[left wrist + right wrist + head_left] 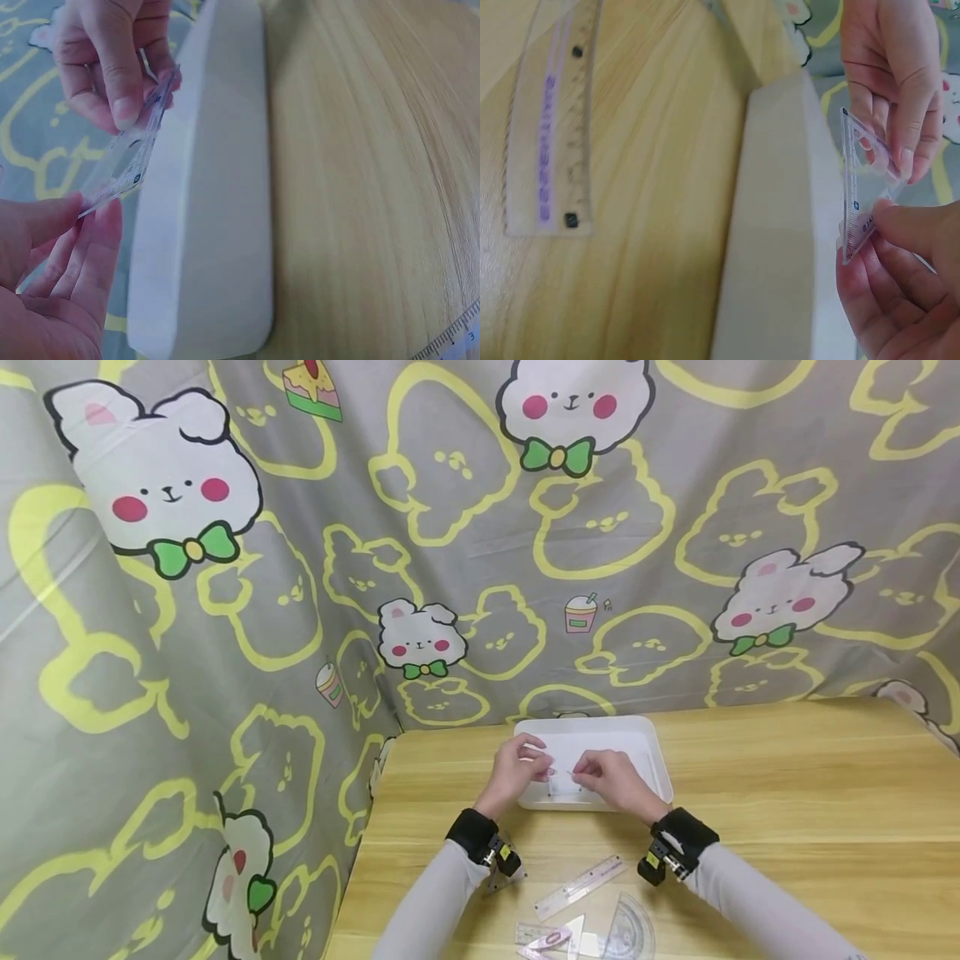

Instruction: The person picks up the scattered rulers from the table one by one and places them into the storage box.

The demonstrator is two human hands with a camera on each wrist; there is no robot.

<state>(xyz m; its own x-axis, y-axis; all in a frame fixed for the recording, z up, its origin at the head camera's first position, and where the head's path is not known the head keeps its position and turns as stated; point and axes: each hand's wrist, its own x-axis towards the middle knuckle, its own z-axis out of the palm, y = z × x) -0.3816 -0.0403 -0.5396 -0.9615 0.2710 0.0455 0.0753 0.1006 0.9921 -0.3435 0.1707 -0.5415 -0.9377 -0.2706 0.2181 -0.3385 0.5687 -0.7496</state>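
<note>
A clear plastic set square (870, 176) is held between both hands above the white tray (654, 752). My left hand (517, 768) pinches one corner between thumb and fingers, as the left wrist view shows. From the other side, my right hand (609, 774) grips the set square with its thumb on the face and fingers behind. In the left wrist view the set square (127, 161) is tilted, its printed scale along one edge and a cutout in the middle. The tray's long wall (225, 180) stands right beside the hands.
Nearer on the wooden table (787, 810) lie a clear ruler (579, 887) with purple print, a protractor (628, 931) and overlapping clear pieces with a purple oval mark (557, 937). Another clear piece (498, 883) is partly hidden under my left wrist. A patterned curtain (480, 568) borders the table.
</note>
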